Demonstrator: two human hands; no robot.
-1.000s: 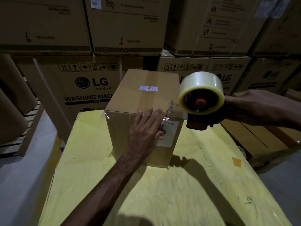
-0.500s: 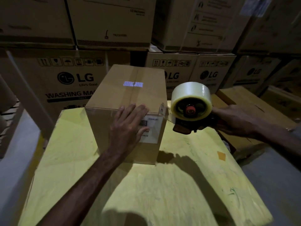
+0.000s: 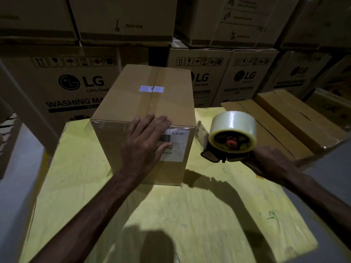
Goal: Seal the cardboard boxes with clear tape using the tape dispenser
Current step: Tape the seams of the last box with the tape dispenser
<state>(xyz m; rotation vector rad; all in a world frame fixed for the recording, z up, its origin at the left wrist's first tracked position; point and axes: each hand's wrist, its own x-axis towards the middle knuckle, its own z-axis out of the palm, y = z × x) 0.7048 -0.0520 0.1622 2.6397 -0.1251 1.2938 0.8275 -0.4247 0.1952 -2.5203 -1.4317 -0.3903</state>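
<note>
1. Cardboard box (image 3: pixel 144 111) stands on the yellow-covered bench (image 3: pixel 171 215), its long axis running away from the person, with a taped centre seam (image 3: pixel 152 92) along the top in that same direction.
2. The left hand (image 3: pixel 146 143) lies flat and open over the box's near top edge, fingers spread across the front face and partly over a white label (image 3: pixel 175 145); it pins the box and grips nothing.
3. The right hand (image 3: pixel 269 160) is closed round the handle of the tape dispenser (image 3: pixel 228 147), whose clear roll (image 3: pixel 233 128) sits just beside the box's right near corner, apart from it as far as the view shows.
4. A short loose tail of tape (image 3: pixel 199 130) points from the dispenser towards that corner.
5. The box therefore lies to the left of the grip; the dispenser hand is the nearer one to the right-hand edge.
6. Judged from this, any next strip would start at that corner and run leftwards or along the box's length.
</note>
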